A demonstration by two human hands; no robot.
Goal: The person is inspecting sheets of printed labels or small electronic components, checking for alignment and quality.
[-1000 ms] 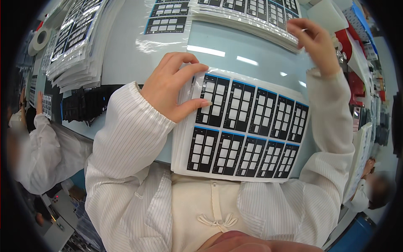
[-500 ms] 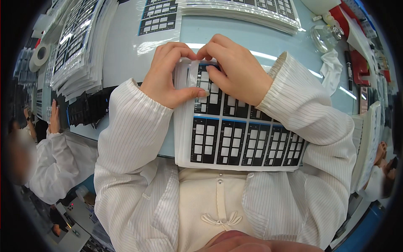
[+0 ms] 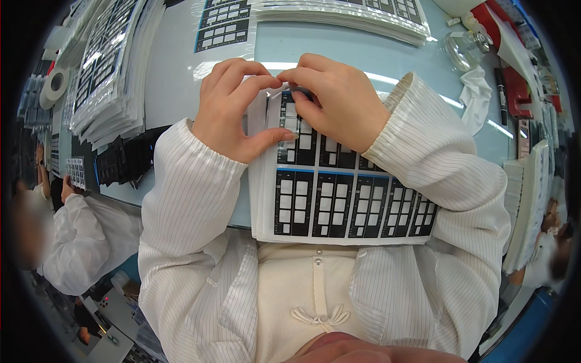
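A stack of white sheets printed with black label panels and blue strips (image 3: 332, 206) lies on the table edge in front of me. My right hand (image 3: 342, 100) pinches the top sheet's far left corner between thumb and index finger, and a dark bit of it curls up there. My left hand (image 3: 233, 112) arches over the same corner. Its thumb rests on the sheet's left part while its index fingertip meets my right fingertips. Left thumb and fingers are wide apart. The right hand and forearm hide the stack's upper right part.
Tall piles of similar sheets stand at the left (image 3: 100, 72) and the far side (image 3: 345, 21). Black pieces (image 3: 124, 160) lie beside the left pile. A glass jar (image 3: 466, 49), crumpled tissue (image 3: 475, 100) and black marker (image 3: 502, 95) sit at right. Co-workers are on both sides.
My left fingers have lifted and spread slightly, shifting a little left. The right fingers still pinch the corner, which curls up a bit more. The co-worker at left now holds a printed piece.
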